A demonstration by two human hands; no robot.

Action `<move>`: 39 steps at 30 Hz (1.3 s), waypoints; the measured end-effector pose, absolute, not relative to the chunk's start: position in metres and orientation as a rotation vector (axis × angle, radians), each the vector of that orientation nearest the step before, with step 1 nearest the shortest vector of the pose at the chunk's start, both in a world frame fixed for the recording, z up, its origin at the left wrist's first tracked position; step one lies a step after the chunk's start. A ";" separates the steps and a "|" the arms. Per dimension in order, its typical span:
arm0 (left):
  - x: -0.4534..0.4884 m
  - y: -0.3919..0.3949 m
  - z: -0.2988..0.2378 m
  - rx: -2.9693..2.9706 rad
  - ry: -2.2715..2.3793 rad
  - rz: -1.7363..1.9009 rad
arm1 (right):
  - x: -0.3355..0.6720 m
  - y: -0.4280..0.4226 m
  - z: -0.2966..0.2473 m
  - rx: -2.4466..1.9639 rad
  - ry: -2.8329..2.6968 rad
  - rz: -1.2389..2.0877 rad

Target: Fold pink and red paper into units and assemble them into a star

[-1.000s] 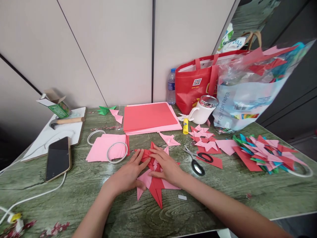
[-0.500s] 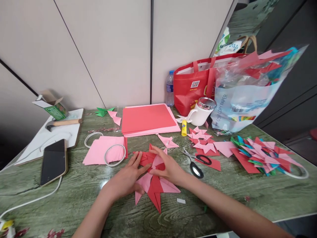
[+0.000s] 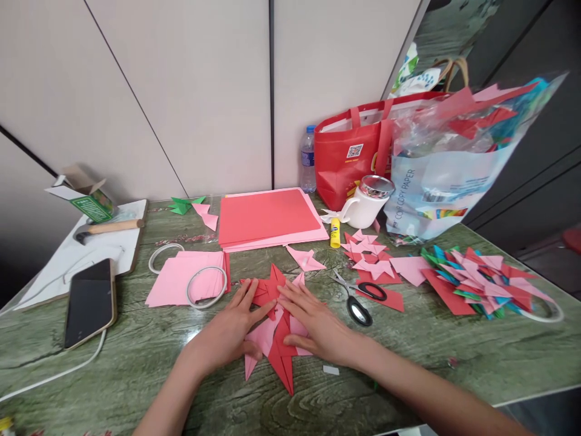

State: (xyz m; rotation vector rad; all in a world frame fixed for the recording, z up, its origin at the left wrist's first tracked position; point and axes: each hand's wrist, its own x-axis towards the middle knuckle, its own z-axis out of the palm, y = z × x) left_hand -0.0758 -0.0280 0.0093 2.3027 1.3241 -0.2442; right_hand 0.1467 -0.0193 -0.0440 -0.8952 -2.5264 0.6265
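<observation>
Now your left hand and right hand are resting open on a seemingly near-complete star, one piece lying apart.

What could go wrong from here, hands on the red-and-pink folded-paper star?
The left hand and right hand lie over the paper star: pressing might bend its tips or shift its pieces. Black-handled metal scissors lie near the right hand; a sideways sweep could knock them.

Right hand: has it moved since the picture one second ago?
Yes: judged against the scissors, the right hand has shifted rightward and toward the person.
</observation>
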 end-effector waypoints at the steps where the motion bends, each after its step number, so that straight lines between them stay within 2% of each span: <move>1: -0.076 -0.028 0.010 2.305 1.324 -0.240 | 0.145 -0.020 -0.046 -0.907 -2.519 0.622; 29: -0.074 -0.028 0.012 2.203 1.349 -0.228 | 0.144 -0.017 -0.039 -0.938 -2.548 0.602; 39: -0.080 -0.030 0.000 2.167 1.358 -0.027 | 0.144 -0.015 -0.033 -0.967 -2.573 0.613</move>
